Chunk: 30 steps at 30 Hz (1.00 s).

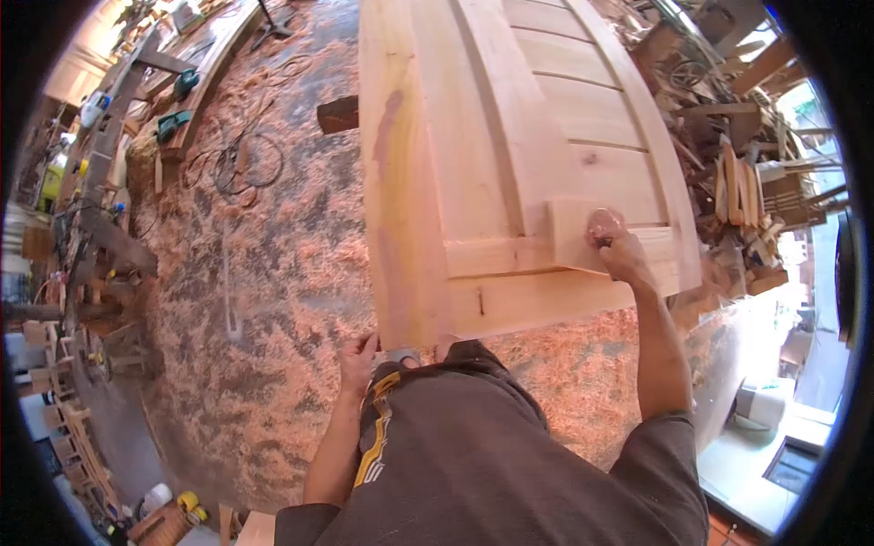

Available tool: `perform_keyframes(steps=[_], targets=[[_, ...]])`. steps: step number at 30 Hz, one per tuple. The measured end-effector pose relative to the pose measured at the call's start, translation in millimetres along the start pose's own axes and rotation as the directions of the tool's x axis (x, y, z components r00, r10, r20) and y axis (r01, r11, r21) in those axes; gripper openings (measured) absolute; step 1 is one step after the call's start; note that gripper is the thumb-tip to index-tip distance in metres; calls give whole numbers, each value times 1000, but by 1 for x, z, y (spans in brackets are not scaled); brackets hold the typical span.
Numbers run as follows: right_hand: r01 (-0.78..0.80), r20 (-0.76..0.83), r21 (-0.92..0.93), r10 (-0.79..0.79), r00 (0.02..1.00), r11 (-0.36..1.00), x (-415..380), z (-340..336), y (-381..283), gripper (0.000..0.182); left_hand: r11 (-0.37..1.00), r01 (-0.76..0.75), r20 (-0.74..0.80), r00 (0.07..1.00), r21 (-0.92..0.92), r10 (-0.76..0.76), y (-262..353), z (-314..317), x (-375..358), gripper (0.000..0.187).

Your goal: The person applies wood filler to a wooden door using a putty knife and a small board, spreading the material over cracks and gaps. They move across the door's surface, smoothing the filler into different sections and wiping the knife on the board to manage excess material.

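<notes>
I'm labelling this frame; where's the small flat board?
In the head view, right of centre: the small flat board is over the panelled door's near-right part, at the right hand.

Panelled woodwork bearing flat board; grey floor below, strewn with shavings (pinkish, patchy), plus looped cable.

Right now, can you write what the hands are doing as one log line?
right hand: on flat board | left hand: beside panelled door's near-left corner | shavings: strewn below
</notes>
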State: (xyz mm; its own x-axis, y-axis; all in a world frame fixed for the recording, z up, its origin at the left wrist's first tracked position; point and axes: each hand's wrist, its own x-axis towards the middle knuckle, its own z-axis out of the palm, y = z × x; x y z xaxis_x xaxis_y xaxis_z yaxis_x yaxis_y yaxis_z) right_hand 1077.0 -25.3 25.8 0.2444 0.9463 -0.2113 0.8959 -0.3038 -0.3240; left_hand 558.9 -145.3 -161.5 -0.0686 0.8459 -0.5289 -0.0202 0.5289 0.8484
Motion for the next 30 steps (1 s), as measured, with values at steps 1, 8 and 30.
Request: perform_keyframes(steps=[1, 8, 30], targets=[[35, 29, -27, -34, 999, 999, 1, 4, 2, 32, 999, 21, -2, 1000, -31, -21, -2, 1, 0, 25], [189, 353, 207, -254, 900, 960, -25, 3, -80, 34, 983, 138, 14, 990, -123, -137, 17, 5, 0, 19], [444, 353, -112, -382, 854, 889, -50, 116, -215, 41, 830, 465, -362, 864, 307, -350, -129, -217, 37, 33]])
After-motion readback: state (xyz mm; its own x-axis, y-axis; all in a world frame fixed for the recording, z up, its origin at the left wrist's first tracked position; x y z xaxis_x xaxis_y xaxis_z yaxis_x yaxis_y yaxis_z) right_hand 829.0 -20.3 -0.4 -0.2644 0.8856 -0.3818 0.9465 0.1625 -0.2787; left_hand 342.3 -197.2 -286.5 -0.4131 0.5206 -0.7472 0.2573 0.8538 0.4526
